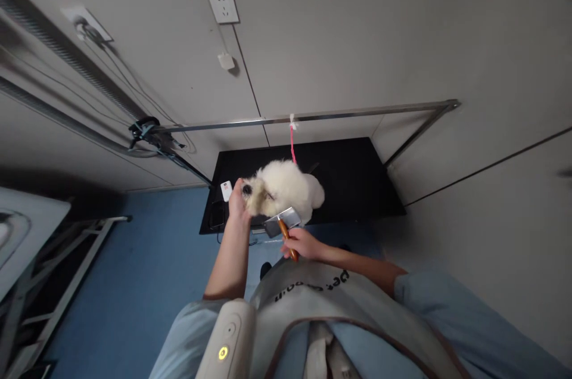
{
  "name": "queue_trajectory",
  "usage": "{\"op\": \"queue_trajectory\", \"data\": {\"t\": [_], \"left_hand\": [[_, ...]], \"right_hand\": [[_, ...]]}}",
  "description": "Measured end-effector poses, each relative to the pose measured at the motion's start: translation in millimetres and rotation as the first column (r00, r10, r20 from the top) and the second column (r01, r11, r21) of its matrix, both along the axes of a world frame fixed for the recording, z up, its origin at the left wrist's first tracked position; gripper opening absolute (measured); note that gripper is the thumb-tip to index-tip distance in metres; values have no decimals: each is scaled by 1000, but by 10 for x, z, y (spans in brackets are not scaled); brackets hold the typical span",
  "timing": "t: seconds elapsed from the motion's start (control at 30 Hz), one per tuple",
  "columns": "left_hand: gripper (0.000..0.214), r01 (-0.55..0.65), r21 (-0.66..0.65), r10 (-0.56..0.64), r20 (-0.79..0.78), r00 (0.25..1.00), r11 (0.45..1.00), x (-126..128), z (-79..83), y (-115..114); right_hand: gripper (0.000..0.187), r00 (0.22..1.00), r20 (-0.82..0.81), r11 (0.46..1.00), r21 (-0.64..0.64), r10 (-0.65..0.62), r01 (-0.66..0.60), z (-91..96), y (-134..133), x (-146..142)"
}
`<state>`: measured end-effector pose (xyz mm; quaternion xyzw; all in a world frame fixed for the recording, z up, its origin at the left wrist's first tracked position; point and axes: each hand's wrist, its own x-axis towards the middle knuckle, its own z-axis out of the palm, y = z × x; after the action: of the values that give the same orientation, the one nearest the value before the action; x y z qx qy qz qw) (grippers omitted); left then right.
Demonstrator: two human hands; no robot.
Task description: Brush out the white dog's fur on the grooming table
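A small white fluffy dog [289, 189] stands on a black grooming table [357, 179], tied by a pink leash [292, 149] to the metal bar above. My left hand [236, 200] is closed around the dog's muzzle at its left side. My right hand [302, 243] grips the orange handle of a slicker brush [281, 223], whose metal head lies against the dog's front, near the table's near edge.
A metal overhead frame [357, 112] spans the table against a grey wall. A small white card [226, 190] lies at the table's left end. Blue floor lies to the left, with a white table and its metal legs [53, 272] at far left.
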<state>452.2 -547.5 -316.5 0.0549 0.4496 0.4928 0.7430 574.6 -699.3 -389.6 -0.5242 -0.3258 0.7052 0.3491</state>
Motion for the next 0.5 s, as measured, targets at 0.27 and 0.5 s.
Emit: {"op": "queue_trajectory", "data": {"t": [0.27, 0.5], "left_hand": [[25, -38, 19, 39, -56, 998, 999, 61, 71, 21], [25, 2, 34, -1, -25, 1000, 999, 54, 30, 75]], "right_hand": [[13, 994, 107, 1000, -2, -16, 16, 20, -57, 90], [13, 947, 264, 937, 339, -183, 87, 52, 7, 342]]}}
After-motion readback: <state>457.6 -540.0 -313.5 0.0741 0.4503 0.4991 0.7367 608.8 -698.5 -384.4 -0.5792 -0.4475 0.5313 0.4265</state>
